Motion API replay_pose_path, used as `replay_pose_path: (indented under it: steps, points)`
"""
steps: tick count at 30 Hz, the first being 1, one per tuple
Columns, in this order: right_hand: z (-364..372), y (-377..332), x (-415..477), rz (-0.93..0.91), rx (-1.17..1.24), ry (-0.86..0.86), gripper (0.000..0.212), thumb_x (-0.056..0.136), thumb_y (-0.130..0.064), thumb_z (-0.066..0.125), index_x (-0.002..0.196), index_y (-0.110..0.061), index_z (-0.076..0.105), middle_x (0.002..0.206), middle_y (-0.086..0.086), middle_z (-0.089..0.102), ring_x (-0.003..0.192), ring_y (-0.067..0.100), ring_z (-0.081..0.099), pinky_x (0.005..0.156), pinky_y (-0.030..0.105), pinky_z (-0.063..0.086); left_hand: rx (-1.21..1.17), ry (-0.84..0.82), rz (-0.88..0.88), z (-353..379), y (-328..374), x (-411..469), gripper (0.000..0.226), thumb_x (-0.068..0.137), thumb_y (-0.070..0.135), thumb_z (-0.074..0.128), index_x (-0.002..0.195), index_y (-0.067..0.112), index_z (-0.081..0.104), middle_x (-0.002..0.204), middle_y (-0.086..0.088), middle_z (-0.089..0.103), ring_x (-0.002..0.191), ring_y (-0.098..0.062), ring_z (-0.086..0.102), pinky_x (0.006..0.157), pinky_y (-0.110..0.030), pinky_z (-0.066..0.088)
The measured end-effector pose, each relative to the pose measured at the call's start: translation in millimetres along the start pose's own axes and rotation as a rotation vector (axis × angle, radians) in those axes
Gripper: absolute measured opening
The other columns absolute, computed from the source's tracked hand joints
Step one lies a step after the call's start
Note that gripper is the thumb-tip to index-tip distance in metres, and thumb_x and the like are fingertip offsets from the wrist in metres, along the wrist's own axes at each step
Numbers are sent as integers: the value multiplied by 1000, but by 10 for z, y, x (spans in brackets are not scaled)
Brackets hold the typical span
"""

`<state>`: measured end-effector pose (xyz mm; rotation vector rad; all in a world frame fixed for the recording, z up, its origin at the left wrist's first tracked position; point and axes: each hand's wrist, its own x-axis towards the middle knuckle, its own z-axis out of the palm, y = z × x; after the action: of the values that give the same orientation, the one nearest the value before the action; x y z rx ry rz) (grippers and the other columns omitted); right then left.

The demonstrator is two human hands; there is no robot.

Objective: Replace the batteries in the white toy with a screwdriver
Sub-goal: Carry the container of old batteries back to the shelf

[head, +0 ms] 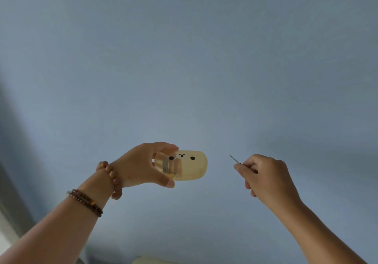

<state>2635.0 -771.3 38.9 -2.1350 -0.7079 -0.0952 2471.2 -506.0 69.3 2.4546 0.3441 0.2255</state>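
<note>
Left hand (141, 164) grips white toy (190, 165); right hand (266, 177) pinches screwdriver (235, 159), well apart.

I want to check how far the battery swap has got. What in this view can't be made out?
- Toy: its battery cover and screw, hidden by the left hand and facing away.
- Screwdriver: its handle, buried in the right hand; the tip is too small to tell its type.
- Pale object: cut off by the bottom edge.
</note>
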Motion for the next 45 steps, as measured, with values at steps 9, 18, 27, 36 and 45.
replay_pose_path:
  steps: [9,18,27,36,45]
  points:
    - [185,-737,-149,-295,59,-121,28,92,-34,69,68,-21,66,48,-5,67,36,13,62,45,27,50,69,224,-157,-498,182,-1117,90,48,55,89,131,50,52,114,36,63,109,5,60,102,-31,50]
    - [1048,-2064,-1122,-637,253,-397,30,93,-34,67,66,-21,62,46,-5,66,35,8,58,52,31,56,155,496,-451,-990,226,-3396,82,59,40,94,132,39,57,118,23,65,112,-3,61,97,-31,55]
    - [1325,-3618,-2847,-969,436,-557,27,94,-43,66,74,-24,66,46,-6,64,37,0,59,43,13,46,276,775,-738,-1339,740,-6145,83,45,51,94,122,49,62,111,28,69,106,-1,65,96,-33,54]
    - [1483,-4902,-5503,-1175,584,-745,24,93,-44,67,83,-23,72,53,-12,61,39,-2,50,54,19,48,366,877,-1018,-1302,1251,-8809,82,57,43,94,129,49,54,122,25,64,111,-3,60,87,-19,47]
    - [1857,-5680,-6735,-1237,612,-797,24,91,-45,69,83,-23,74,56,-9,68,40,-2,58,65,25,61,369,953,-1151,-1286,1101,-10203,83,60,41,93,133,43,54,120,23,62,107,-9,62,87,-23,54]
